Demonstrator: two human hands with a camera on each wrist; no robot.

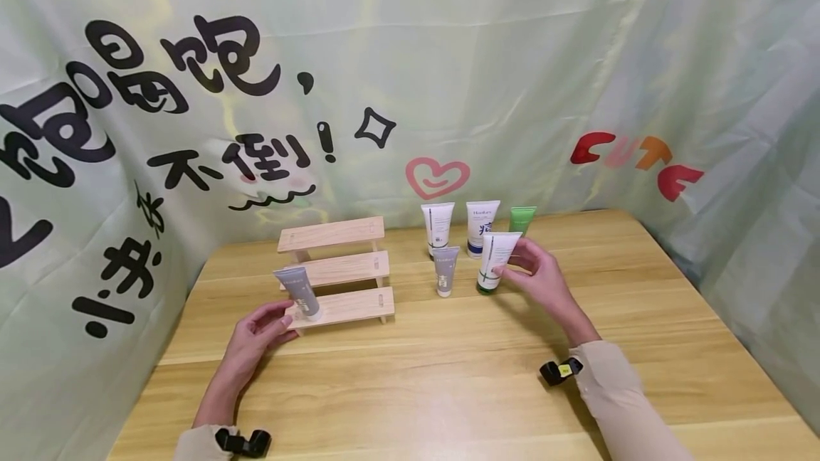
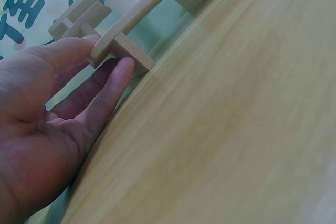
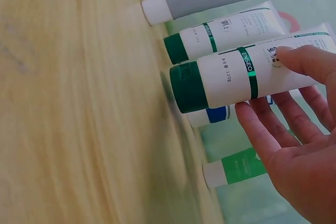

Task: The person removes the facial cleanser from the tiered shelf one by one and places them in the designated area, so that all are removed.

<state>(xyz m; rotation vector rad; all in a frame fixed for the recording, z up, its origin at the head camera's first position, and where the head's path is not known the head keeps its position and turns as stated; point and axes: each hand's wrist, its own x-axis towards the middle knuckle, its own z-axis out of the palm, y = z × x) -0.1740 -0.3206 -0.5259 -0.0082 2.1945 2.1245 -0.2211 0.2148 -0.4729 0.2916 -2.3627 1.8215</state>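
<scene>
My right hand (image 1: 541,279) grips a white squeeze tube (image 1: 497,262) with a dark green cap, cap down. In the right wrist view the thumb lies on the tube's (image 3: 231,74) printed face and the fingers are behind it. My left hand (image 1: 256,340) pinches the left end of the lowest step of a wooden tiered rack (image 1: 352,306); the left wrist view shows the thumb on the board's (image 2: 136,17) top side and fingers beneath. A grey tube (image 1: 299,292) stands on that step, leaning left, close to the left fingers.
On the table (image 1: 410,390), right of the rack, stand a second grey tube (image 1: 445,272), a white tube with a green cap (image 1: 438,226), a white tube with a blue cap (image 1: 481,219) and a green tube (image 1: 522,219). A printed curtain (image 1: 500,91) hangs behind.
</scene>
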